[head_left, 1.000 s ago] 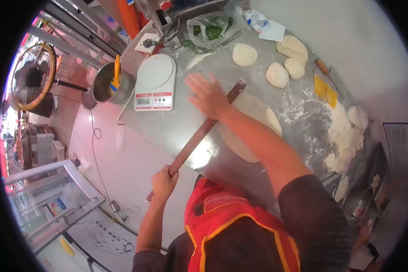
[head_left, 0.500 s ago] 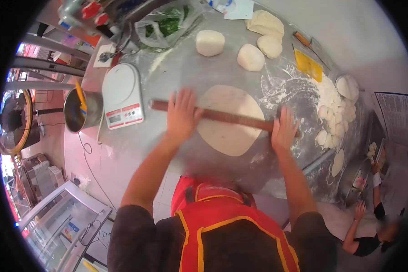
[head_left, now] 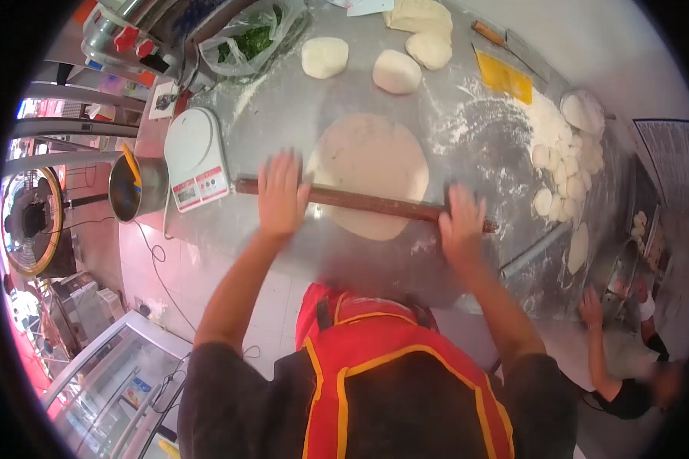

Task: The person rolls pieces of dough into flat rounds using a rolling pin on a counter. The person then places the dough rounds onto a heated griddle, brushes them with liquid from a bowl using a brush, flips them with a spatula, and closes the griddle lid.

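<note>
While left hand and right hand lie, fingers outstretched, on brown wooden rolling pin, pale round dough sheet beneath looks flattened on grey metal table; rounded white dough lumps seem unrolled.

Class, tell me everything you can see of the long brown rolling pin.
The long, brown, wooden-looking rolling pin is a straight, slim rod without visible handles. It lies across the lower part of a round, pale, flat dough sheet, both ends reaching past the dough, the right end nearer the person. The bare left hand and bare right hand lie over it near its ends.
</note>
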`<state>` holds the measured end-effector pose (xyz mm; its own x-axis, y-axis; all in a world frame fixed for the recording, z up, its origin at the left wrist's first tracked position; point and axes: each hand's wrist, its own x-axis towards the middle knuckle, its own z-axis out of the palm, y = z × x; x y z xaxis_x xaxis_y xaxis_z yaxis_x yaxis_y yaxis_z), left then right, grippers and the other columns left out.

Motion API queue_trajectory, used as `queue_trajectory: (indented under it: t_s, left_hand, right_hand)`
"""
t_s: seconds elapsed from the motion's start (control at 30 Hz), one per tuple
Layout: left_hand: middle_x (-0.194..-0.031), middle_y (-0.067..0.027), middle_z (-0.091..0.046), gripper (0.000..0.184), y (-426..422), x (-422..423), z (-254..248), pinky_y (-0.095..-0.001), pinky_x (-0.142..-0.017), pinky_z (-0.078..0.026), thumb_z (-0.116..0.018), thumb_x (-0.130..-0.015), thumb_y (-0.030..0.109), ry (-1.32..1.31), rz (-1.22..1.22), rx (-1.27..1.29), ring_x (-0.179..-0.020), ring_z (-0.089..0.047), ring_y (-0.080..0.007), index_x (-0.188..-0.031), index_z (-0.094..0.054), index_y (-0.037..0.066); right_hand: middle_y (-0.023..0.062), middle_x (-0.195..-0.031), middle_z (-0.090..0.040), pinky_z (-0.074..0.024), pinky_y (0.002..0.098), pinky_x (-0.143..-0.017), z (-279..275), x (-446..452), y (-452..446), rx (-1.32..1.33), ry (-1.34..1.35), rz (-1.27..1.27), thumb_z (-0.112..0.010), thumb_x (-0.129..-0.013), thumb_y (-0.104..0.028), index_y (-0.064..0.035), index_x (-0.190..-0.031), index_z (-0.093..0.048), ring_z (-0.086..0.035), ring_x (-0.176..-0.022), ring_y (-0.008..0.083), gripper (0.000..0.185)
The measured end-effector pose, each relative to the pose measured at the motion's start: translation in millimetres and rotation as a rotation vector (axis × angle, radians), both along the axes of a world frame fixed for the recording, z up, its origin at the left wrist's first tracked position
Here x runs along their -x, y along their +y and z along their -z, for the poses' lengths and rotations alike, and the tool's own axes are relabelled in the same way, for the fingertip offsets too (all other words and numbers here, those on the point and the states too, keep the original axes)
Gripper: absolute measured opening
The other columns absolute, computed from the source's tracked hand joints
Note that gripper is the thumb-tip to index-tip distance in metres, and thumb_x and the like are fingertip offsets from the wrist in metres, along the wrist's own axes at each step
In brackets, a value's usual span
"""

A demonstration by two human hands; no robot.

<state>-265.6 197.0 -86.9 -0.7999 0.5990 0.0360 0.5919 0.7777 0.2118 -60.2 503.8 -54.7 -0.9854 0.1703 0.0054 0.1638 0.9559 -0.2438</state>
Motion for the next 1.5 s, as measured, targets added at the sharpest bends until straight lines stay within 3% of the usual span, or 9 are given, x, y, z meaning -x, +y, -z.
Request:
queue_trajectory:
  t_s: [0.07, 0.17, 0.33, 0.5, 0.6, 0.87, 1.1, 1.2, 1.5]
  left_hand:
    - [-0.148, -0.0184, -0.039, 0.065, 24.0, 19.7, -19.6, -0.0536, -0.114, -0.020, -0.061, -0.086, 0.033, 0.119, -0.001, -0.115, -0.140, -0.033, -0.0335, -0.140, -0.042, 0.003]
    - [-0.149, -0.0182, -0.037, 0.066, -12.3, -34.8, -14.0, -0.0528, -0.112, -0.024, -0.063, -0.085, 0.032, 0.011, 0.027, -0.045, -0.138, -0.033, -0.0344, -0.141, -0.041, 0.005]
    - [-0.120, -0.0156, -0.055, 0.054, -66.4, -106.9, -16.4, -0.0478, -0.097, -0.038, -0.071, -0.072, 0.013, -0.041, 0.052, -0.065, -0.116, -0.050, -0.0356, -0.122, -0.052, 0.006]
    - [-0.090, -0.0133, -0.062, 0.032, -93.2, -190.3, -18.7, -0.0425, -0.068, -0.048, -0.074, -0.078, 0.013, -0.291, -0.255, -0.358, -0.081, -0.062, -0.0337, -0.104, -0.056, 0.007]
    - [-0.092, -0.0164, -0.065, 0.038, -94.4, -230.4, -20.2, -0.0417, -0.074, -0.051, -0.072, -0.085, 0.020, -0.739, -0.604, -0.460, -0.084, -0.065, -0.0346, -0.115, -0.052, 0.005]
    - [-0.087, -0.0155, -0.067, 0.037, -120.0, -164.4, -36.1, -0.0385, -0.072, -0.051, -0.073, -0.084, 0.026, -0.653, -0.768, -0.357, -0.081, -0.067, -0.0288, -0.110, -0.058, 0.003]
    - [-0.089, -0.0159, -0.067, 0.040, -88.8, -205.5, -33.9, -0.0342, -0.074, -0.049, -0.072, -0.084, 0.028, -1.191, -0.565, -0.454, -0.080, -0.063, -0.0236, -0.111, -0.062, 0.000]
    - [-0.091, -0.0179, -0.068, 0.043, -75.6, -231.1, -12.3, -0.0361, -0.074, -0.050, -0.072, -0.084, 0.030, -1.141, -0.584, -0.474, -0.082, -0.065, -0.0261, -0.113, -0.061, 0.000]
    - [-0.084, -0.0197, -0.067, 0.040, -4.8, -268.5, -22.3, -0.0429, -0.070, -0.051, -0.071, -0.082, 0.037, -0.904, -0.542, -0.283, -0.080, -0.065, -0.0371, -0.104, -0.063, 0.005]
  right_hand:
    - [0.0201, -0.149, -0.037, -0.0189, 0.0561, -0.114, 12.5, 22.4, 14.7, -0.194, 0.159, -0.038, -0.063, -0.086, -0.025, -0.0020, -0.144, -0.036, -0.032, -0.140, 0.0341, 0.068]
    - [0.0197, -0.148, -0.038, -0.0225, 0.0568, -0.112, 5.5, -26.5, -19.1, 0.107, 0.009, 0.031, -0.066, -0.083, -0.021, -0.0039, -0.139, -0.043, -0.034, -0.139, 0.0345, 0.063]
    - [0.0154, -0.126, -0.051, -0.0285, 0.0558, -0.109, 34.0, -80.1, -6.8, 0.064, 0.059, -0.137, -0.069, -0.080, -0.018, -0.0099, -0.134, -0.048, -0.046, -0.123, 0.0328, 0.059]
    - [0.0090, -0.123, -0.054, -0.0297, 0.0564, -0.107, -12.0, 49.2, 11.9, -0.002, 0.210, -0.520, -0.069, -0.079, -0.024, -0.0068, -0.126, -0.054, -0.049, -0.119, 0.0293, 0.052]
    - [0.0085, -0.133, -0.052, -0.0273, 0.0582, -0.108, 18.8, 121.4, -33.0, 0.150, 0.241, -0.661, -0.064, -0.084, -0.030, -0.0068, -0.126, -0.055, -0.044, -0.129, 0.0290, 0.048]
    - [0.0124, -0.138, -0.050, -0.0240, 0.0566, -0.110, 28.8, 292.9, -182.4, 0.255, 0.600, -0.661, -0.059, -0.089, -0.030, -0.0071, -0.132, -0.050, -0.045, -0.130, 0.0279, 0.050]
    - [0.0091, -0.145, -0.045, -0.0225, 0.0572, -0.112, 0.4, 116.2, -35.5, 0.016, -0.098, -0.510, -0.061, -0.087, -0.023, -0.0127, -0.138, -0.048, -0.039, -0.136, 0.0241, 0.054]
    - [0.0060, -0.146, -0.044, -0.0202, 0.0560, -0.114, 32.0, 127.2, -21.3, -0.007, 0.356, -0.646, -0.059, -0.088, -0.024, -0.0141, -0.139, -0.046, -0.037, -0.137, 0.0232, 0.054]
    - [0.0126, -0.150, -0.036, -0.0210, 0.0531, -0.114, 23.3, 27.6, 22.4, 0.142, 0.019, -0.480, -0.056, -0.092, -0.024, -0.0073, -0.143, -0.039, -0.030, -0.141, 0.0298, 0.056]
